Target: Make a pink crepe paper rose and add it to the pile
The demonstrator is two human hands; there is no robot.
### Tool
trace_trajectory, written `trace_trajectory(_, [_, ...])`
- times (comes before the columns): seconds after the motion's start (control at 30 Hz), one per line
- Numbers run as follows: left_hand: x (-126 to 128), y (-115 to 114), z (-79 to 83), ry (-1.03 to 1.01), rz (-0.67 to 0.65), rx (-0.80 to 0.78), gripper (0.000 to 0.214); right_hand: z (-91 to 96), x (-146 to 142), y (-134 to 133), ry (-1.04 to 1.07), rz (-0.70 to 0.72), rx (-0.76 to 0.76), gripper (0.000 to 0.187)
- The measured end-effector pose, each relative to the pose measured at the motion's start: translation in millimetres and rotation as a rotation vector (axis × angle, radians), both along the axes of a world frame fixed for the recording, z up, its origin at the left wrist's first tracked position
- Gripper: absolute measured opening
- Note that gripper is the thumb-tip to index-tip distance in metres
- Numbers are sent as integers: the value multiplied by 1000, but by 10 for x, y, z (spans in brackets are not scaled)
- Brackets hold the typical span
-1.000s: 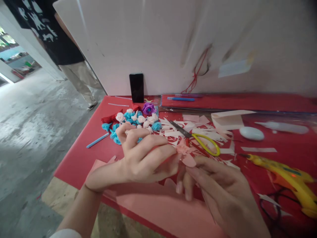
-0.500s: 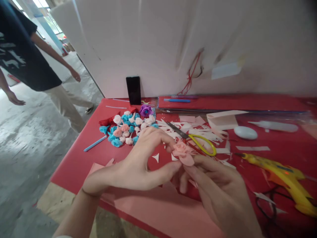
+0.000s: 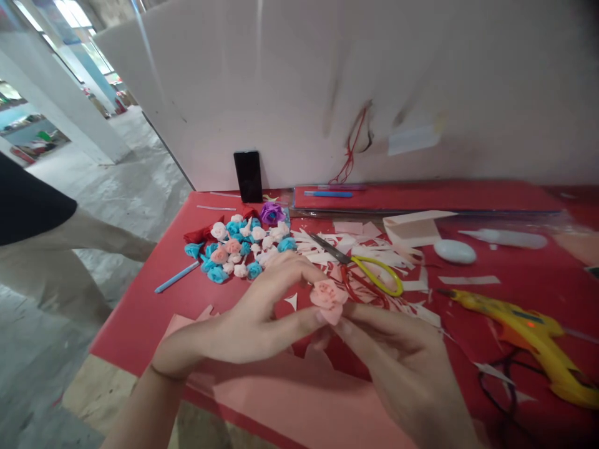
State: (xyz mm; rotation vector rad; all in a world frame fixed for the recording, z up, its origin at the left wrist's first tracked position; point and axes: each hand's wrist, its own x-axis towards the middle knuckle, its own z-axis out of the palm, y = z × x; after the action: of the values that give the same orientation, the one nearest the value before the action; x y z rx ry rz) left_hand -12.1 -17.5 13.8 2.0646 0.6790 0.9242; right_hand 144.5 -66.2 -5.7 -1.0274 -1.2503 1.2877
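A pink paper rose (image 3: 328, 298) with layered petals is held between my two hands above the red table. My left hand (image 3: 262, 312) grips its left side, thumb in front and fingers curled behind. From the right and below, my right hand (image 3: 397, 349) pinches the lower petals between thumb and fingers. Large pink paper (image 3: 290, 393) lies beneath my hands. Just behind the rose are scissors (image 3: 355, 262) with one yellow and one red handle, resting on white paper strips (image 3: 322, 252). Some fingertips are hidden behind the rose.
White, blue and pink paper roses (image 3: 234, 249) and a purple one (image 3: 272, 213) cluster at left, near a phone (image 3: 248, 176). A yellow glue gun (image 3: 524, 337) with a dark cord, a squeeze bottle (image 3: 505, 238) and a white oval object (image 3: 455, 251) lie right. A person (image 3: 37, 206) stands left.
The rose and both hands have shifted slightly left, and the fingers close more tightly round the petals. The person at the left has come nearer, now partly out of frame.
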Motion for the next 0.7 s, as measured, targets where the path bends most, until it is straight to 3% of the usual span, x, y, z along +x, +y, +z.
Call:
trace_trajectory(0.47, [-36, 1, 18, -83, -71, -163, 3, 79, -39, -31, -100, -127, 111, 17])
trace_trajectory(0.6, [-28, 1, 12, -98, -99, -282, 5, 15, -15, -40, -231, -194, 398, 22])
trace_trajectory(0.7, [-21, 9, -7, -112, -107, -284, 7, -8, -11, -30, -368, -269, 624, 29])
